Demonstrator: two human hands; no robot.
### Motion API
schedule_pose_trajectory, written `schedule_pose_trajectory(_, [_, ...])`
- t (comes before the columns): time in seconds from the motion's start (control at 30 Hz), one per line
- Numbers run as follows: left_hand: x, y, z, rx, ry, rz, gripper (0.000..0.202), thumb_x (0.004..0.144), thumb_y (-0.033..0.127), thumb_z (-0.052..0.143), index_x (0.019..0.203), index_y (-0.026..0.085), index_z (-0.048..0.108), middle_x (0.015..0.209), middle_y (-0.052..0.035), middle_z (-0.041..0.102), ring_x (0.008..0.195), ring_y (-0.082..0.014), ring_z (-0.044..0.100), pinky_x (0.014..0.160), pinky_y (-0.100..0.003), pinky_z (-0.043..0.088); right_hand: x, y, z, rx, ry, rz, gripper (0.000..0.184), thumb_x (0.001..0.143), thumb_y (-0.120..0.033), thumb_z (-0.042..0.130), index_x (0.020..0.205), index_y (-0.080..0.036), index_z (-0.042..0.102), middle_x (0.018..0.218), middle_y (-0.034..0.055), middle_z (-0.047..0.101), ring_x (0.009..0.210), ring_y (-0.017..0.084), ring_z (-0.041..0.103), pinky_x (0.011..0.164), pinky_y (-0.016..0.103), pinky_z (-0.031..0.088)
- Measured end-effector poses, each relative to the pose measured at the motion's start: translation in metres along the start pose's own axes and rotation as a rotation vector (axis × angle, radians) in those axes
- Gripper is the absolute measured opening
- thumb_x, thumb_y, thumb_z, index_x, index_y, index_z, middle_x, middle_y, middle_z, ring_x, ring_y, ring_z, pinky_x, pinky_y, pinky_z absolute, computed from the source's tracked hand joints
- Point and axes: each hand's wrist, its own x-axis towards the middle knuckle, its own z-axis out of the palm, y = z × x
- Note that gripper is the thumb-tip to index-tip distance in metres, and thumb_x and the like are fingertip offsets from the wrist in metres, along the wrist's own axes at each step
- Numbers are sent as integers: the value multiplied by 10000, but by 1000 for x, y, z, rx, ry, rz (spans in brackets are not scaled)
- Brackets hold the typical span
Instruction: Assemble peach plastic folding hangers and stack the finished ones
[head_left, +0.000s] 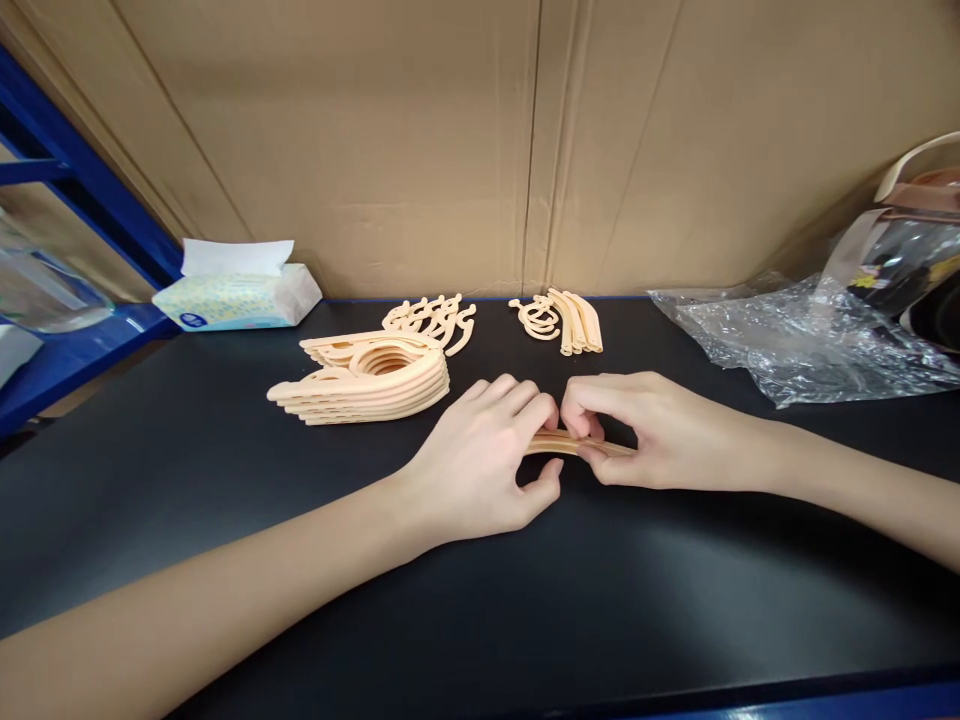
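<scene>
My left hand (491,460) curls its fingers over the left part of a peach plastic hanger arm (556,443), with the thumb standing apart below. The thumb and fingers of my right hand (637,425) pinch the same curved strip near its middle. Both its ends are partly hidden by my hands. Left of my left hand lies a stack of peach hanger bodies (367,385) with round openings. Behind it is a cluster of loose hanger hooks (431,320). Beyond my right hand are more hooks (540,318) beside a bundle of hanger arms (577,322).
Crumpled clear plastic (810,330) lies at the right, by a clear bag or container (877,250) with a handle. A tissue pack (240,295) stands at the back left. Cardboard (420,150) walls off the back of the black table (487,630).
</scene>
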Motion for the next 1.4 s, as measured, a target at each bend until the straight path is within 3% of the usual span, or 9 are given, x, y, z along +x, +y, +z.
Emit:
schedule_pose_trajectory(0.13, [1, 0, 1, -5, -33, 36, 94, 833, 268, 524, 851, 180, 553, 802, -27, 586, 722, -195, 516, 674, -337, 400, 0, -3, 1, 75, -11, -69, 204, 742, -60, 553, 756, -217, 423, 687, -71, 486, 590, 74, 421, 549, 203, 335])
schedule_pose_trajectory(0.23, [2, 0, 1, -37, -46, 57, 107, 810, 254, 533, 879, 175, 555, 805, -23, 580, 719, -187, 509, 658, -321, 385, 3, 4, -3, 146, 29, -33, 139, 821, -159, 602, 763, -208, 486, 694, -58, 539, 608, 81, 478, 566, 205, 378])
schedule_pose_trajectory(0.37, [2, 0, 1, -105, -78, 56, 154, 762, 227, 553, 903, 166, 558, 798, 0, 572, 704, -168, 491, 649, -312, 378, 12, 25, -14, -86, 196, 48, 71, 896, -247, 567, 848, -196, 578, 773, -13, 629, 684, 117, 553, 656, 246, 423])
schedule_pose_trajectory(0.47, [3, 0, -1, -143, -121, 43, 183, 746, 239, 566, 914, 171, 548, 796, 15, 560, 710, -162, 479, 641, -307, 367, 25, 44, -22, -345, 195, 138, 105, 909, -267, 556, 893, -195, 631, 819, 5, 661, 733, 142, 588, 679, 262, 425])
schedule_pose_trajectory(0.7, [2, -1, -4, -181, -171, 44, 130, 751, 253, 550, 823, 193, 460, 793, 20, 518, 721, -154, 449, 598, -294, 327, 70, 67, -24, -542, 185, 230, 180, 910, -306, 588, 903, -184, 721, 977, 78, 689, 929, 228, 624, 742, 308, 405])
schedule_pose_trajectory(0.83, [2, -1, -5, -185, -171, 50, 125, 747, 243, 543, 811, 194, 448, 795, 17, 515, 715, -153, 441, 593, -292, 328, 95, 69, -12, -600, 227, 356, 298, 885, -428, 627, 861, -156, 746, 978, 125, 715, 912, 263, 642, 748, 336, 412])
schedule_pose_trajectory(0.97, [1, -1, -5, -176, -167, 70, 111, 753, 239, 537, 812, 192, 455, 792, 15, 509, 704, -151, 432, 583, -292, 332, 111, 65, -3, -573, 249, 445, 239, 859, -368, 632, 775, -175, 747, 804, 87, 736, 794, 241, 659, 692, 325, 413])
schedule_pose_trajectory(1.23, [1, -1, -6, -159, -155, 83, 97, 755, 232, 530, 819, 196, 467, 805, 9, 539, 700, -158, 446, 583, -295, 348, 122, 60, 2, -434, 299, 444, 238, 859, -333, 587, 744, -192, 740, 758, 82, 726, 739, 231, 661, 598, 308, 374])
schedule_pose_trajectory(1.4, [1, -1, -6, -150, -157, 91, 97, 764, 227, 523, 848, 194, 487, 838, -1, 547, 725, -164, 462, 583, -295, 356, 121, 53, -12, -380, 395, 438, 250, 874, -328, 579, 783, -172, 752, 792, 87, 731, 766, 230, 650, 604, 308, 355])
